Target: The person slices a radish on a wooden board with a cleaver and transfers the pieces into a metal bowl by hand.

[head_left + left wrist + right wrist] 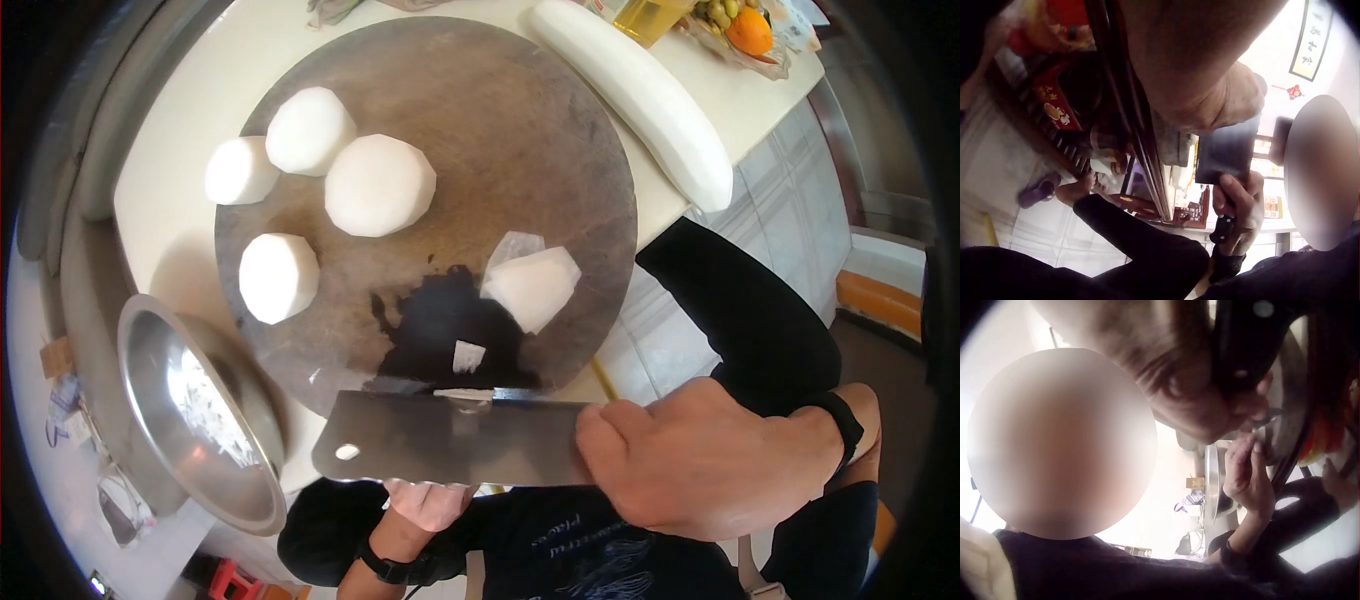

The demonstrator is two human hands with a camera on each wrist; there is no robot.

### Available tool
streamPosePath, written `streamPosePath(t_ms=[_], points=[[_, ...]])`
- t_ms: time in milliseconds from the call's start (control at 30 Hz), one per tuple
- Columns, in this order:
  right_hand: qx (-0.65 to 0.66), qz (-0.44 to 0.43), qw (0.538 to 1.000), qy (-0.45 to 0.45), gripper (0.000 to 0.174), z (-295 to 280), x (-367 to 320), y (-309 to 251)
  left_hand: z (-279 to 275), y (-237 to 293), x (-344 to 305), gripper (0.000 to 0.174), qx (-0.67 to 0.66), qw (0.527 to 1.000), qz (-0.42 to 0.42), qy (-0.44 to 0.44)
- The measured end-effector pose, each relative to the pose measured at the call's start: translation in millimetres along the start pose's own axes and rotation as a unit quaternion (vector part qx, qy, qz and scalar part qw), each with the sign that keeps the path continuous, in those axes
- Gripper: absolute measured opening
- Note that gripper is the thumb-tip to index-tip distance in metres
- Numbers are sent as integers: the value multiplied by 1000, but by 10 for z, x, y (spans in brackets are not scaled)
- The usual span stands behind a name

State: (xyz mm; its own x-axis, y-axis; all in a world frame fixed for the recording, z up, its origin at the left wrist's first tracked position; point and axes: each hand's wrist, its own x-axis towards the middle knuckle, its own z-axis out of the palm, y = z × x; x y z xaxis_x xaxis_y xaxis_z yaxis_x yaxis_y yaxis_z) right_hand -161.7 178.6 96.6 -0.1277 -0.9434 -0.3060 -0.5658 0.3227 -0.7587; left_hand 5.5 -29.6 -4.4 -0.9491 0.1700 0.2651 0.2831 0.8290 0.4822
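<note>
Four white chunks [380,186] lie upper left; the right hand [715,460] grips a cleaver [460,440] (partly hiding the left hand [430,505]; its grip I cannot tell).

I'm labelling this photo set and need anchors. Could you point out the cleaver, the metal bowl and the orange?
Cleaver [510,445]: head view, on the blade's flat side.
Metal bowl [225,495]: head view, on the inner wall.
Orange [750,32]: head view, mid-fruit.
</note>
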Motion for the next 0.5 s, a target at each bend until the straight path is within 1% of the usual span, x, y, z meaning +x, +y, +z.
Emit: streamPosePath(t_ms=[33,100,167,200,233,267,300,333,367,433,467,500], points=[[6,-10,1000,5,22,3,32,3,10,-7,7,27,-2,1000,0,-1],[-7,-14,1000,21,21,9,112,-2,45,-25,10,32,-13,999,1,35],[-19,-16,999,38,20,76,130,-12,63,-31,3,31,-19,999,-3,32],[-53,-5,998,31,20,133,147,-21,69,-34,4,31,-19,999,-10,33],[-87,3,996,24,24,159,156,-30,80,-35,27,31,-16,999,-10,36],[-91,1,996,26,24,145,127,-24,104,-36,70,30,-6,998,4,64],[-56,20,998,28,23,110,90,-16,116,-41,95,28,1,996,19,90],[-23,38,999,30,23,105,53,-12,126,-48,95,28,2,996,20,92],[-28,34,999,27,23,106,23,-4,141,-44,100,26,6,994,22,104],[-9,91,996,6,24,151,-34,5,141,-30,86,24,15,993,21,113],[-10,86,996,5,24,172,-71,15,145,-20,86,22,0,994,17,110],[-8,74,997,28,24,184,-101,21,153,-15,82,19,-16,994,15,107]])
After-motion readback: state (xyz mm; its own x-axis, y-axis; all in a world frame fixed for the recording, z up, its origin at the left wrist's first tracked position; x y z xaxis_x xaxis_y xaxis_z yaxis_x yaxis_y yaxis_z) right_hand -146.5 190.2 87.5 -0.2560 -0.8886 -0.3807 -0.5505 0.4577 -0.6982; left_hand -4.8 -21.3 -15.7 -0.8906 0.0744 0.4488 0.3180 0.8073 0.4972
